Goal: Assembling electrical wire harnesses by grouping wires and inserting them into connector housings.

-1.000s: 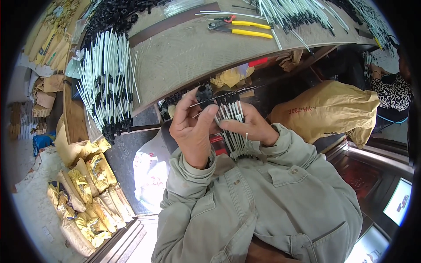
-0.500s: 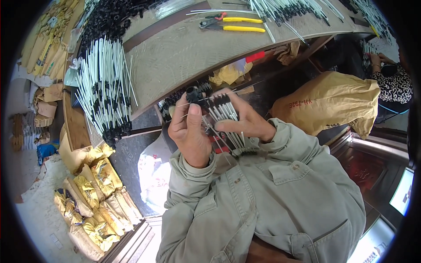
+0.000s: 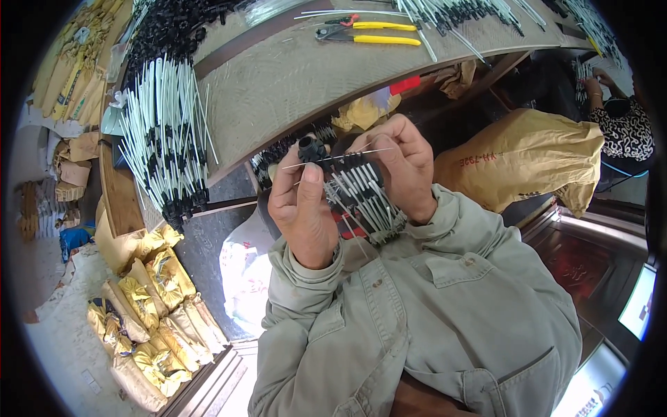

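Note:
My left hand (image 3: 303,219) is closed with the thumb pressed against the base of a black round plastic hub (image 3: 310,148), its open end facing up. A thin straight metal wire (image 3: 379,150) crosses in front of the hub and reaches over to my right hand (image 3: 408,170). My right thumb and fingers pinch around the wire near its right end. Below it hangs a row of thin white rods (image 3: 368,201) with black ends, fanned out between my hands and pointing down toward my shirt. Whether the rod ends are threaded on the wire is too small to tell.
Ahead is a workbench (image 3: 278,97) with yellow-handled pliers (image 3: 385,33) and more white rods (image 3: 451,14). A thick stack of black-jointed white rods (image 3: 163,132) lies left. Brown-wrapped packages (image 3: 156,320) sit lower left, a large brown sack (image 3: 521,160) right. Another person (image 3: 622,125) works far right.
My right hand has moved up and right, from lying across the white rods to pinching by the wire. The rods now show more fully. My left hand still holds the hub.

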### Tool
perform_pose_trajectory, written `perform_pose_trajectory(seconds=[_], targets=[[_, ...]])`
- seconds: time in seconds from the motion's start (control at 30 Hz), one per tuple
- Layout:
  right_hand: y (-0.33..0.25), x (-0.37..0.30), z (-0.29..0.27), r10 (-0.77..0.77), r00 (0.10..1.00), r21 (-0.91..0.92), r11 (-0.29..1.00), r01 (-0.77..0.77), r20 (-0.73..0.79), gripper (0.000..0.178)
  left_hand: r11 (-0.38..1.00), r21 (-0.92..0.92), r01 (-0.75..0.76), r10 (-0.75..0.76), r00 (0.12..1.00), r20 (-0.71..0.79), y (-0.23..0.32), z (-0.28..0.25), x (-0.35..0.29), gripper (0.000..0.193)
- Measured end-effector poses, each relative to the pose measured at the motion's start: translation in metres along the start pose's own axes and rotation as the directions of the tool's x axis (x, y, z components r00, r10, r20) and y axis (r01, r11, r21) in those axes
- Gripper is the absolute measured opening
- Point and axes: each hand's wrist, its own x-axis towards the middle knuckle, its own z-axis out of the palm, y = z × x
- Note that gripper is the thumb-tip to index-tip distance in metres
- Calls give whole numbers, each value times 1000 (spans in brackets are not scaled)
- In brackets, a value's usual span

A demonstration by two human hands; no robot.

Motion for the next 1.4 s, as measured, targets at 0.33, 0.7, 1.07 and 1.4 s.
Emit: perform_pose_trajectory(seconds=[0.33,0.7,1.07,1.4], targets=[[-8,-4,15,170,985,295,942,-159,-13,29,997,70,29,-27,999,-31,5,-5,2,37],[-16,0,15,335,924,-192,934,-300,185,39,948,306,-91,110,993,-46,3,-7,0,35],[-11,0,14,235,936,-246,954,-171,263,27,963,262,-64,62,998,18,10,-10,1,35],[-25,9,11,376,875,-356,897,-261,305,22,989,94,112,-127,978,164,20,-23,6,39]])
